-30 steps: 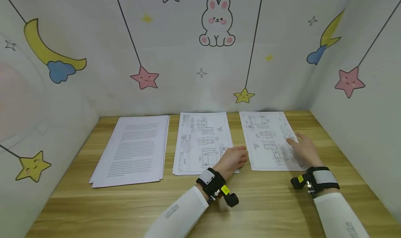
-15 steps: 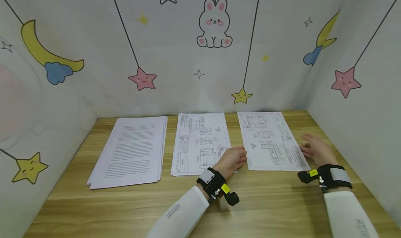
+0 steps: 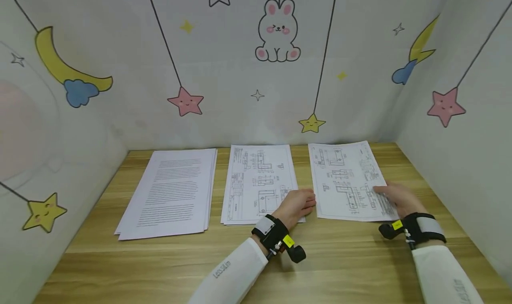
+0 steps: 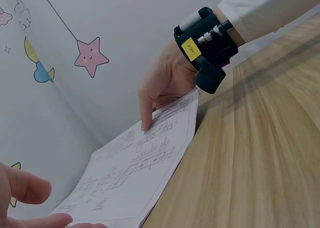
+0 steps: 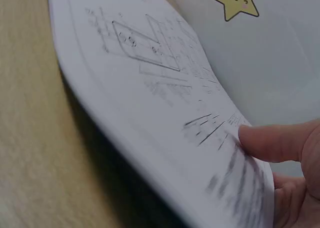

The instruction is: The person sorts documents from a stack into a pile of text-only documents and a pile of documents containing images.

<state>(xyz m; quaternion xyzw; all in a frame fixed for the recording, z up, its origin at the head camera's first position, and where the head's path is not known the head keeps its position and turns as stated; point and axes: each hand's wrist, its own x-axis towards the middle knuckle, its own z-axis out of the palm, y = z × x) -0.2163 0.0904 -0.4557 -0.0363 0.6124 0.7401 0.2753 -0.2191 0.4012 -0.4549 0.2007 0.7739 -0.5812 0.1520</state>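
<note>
At the right of the table, my right hand [image 3: 402, 198] pinches the right edge of a sheet printed with technical drawings [image 3: 342, 175]. The thumb [image 5: 272, 142] lies on the printed face, with the other fingers behind the paper. That edge is lifted and the sheet bows, leaving a dark gap beneath it in the right wrist view. My left hand [image 3: 295, 206] rests over the lower right corner of the middle drawing sheets [image 3: 248, 175], fingers loosely bent beside the right sheet's left edge. In the left wrist view its thumb [image 4: 32, 188] stands apart from the fingers.
On the left lies a stack of text pages [image 3: 168, 193], its sheets slightly misaligned. The wooden table [image 3: 160, 268] meets a white back wall [image 3: 224, 126] with cartoon prints, and side walls enclose it left and right. Both wrists wear black camera straps [image 3: 424, 227].
My right hand drew off the right sheet to the right, then came back and took its right edge, which has risen. The left hand stays in place.
</note>
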